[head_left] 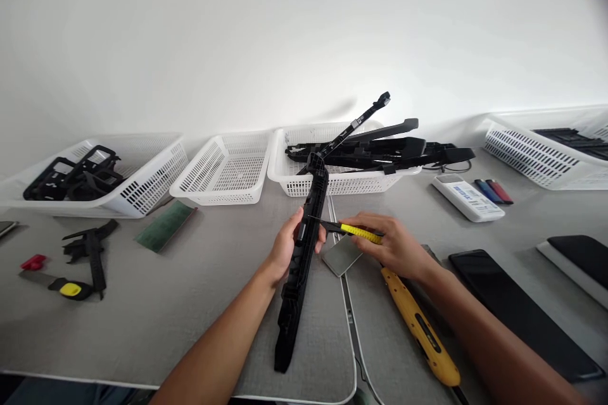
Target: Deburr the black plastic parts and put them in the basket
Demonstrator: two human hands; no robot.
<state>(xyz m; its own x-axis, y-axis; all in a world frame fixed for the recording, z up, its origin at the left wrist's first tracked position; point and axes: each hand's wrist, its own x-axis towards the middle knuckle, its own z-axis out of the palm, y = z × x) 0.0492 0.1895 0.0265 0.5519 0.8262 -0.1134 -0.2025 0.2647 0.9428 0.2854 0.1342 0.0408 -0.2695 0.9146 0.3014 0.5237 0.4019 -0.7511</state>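
My left hand [287, 244] is wrapped round the middle of a long, bent black plastic part [295, 278]. That part is tilted, its thin upper arm reaching over a white basket and its lower end over the table. In my right hand [392, 242] is a slim yellow-and-black craft knife [360, 232]. Its thin tip points left and meets the part just above my left fingers; whether it cuts in, I cannot tell. Below the knife lies a small grey rectangular plate [342, 257]. A yellow power tool [418, 324] with a cord lies under my right forearm.
Several black parts fill the white basket [304, 188] ahead; other baskets stand left [156, 180] and right [527, 158]. On the left lie a yellow-and-black knife [71, 289], a black part [95, 259] and a green sheet [166, 226]. A black phone-like slab [517, 310] lies right. A seam divides the tables.
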